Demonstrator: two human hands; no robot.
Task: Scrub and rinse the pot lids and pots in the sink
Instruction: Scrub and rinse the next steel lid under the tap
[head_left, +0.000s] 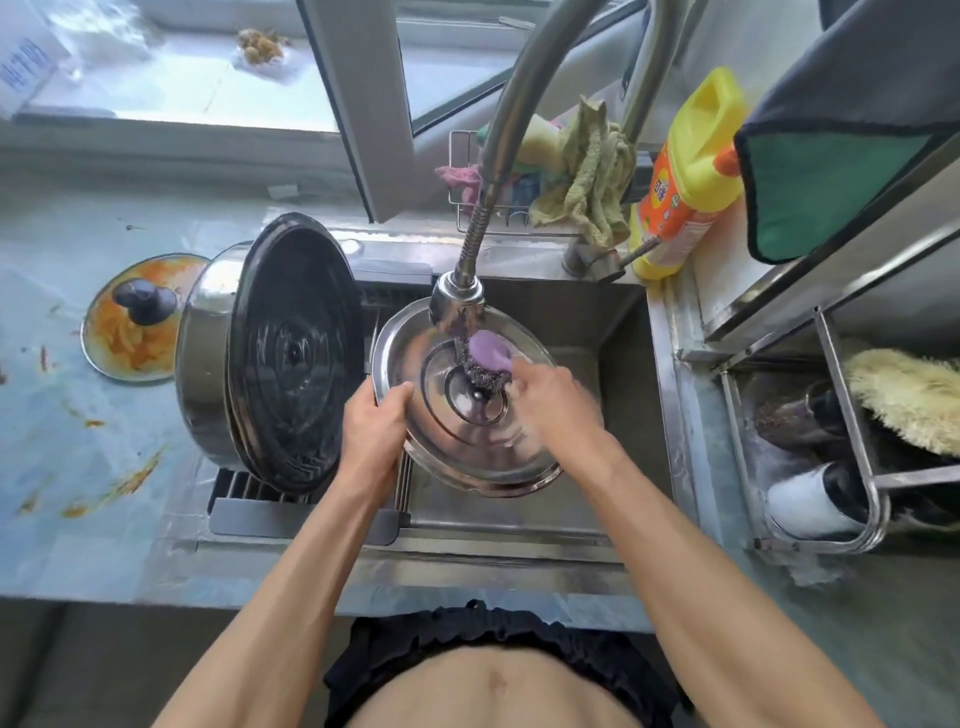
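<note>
A steel pot lid (457, 441) is tilted over the sink (613, 332), underside facing up, right below the faucet head (457, 304). My left hand (371, 431) grips the lid's left rim. My right hand (558, 402), blurred, holds a steel wool scrubber (485, 366) with a purple top against the lid's centre. A large steel pot (208, 358) lies on its side on the drain rack at left, a dark lid (296, 353) leaning in its mouth. A glass lid (137, 317) with orange food residue and a dark knob rests flat on the counter at far left.
A yellow detergent bottle (691, 171) stands behind the sink at right. A wire caddy (467, 208) at the back holds rags and sponges. A metal rack (852, 467) at right holds brushes and bottles. Orange food smears mark the blue counter (78, 457) at left.
</note>
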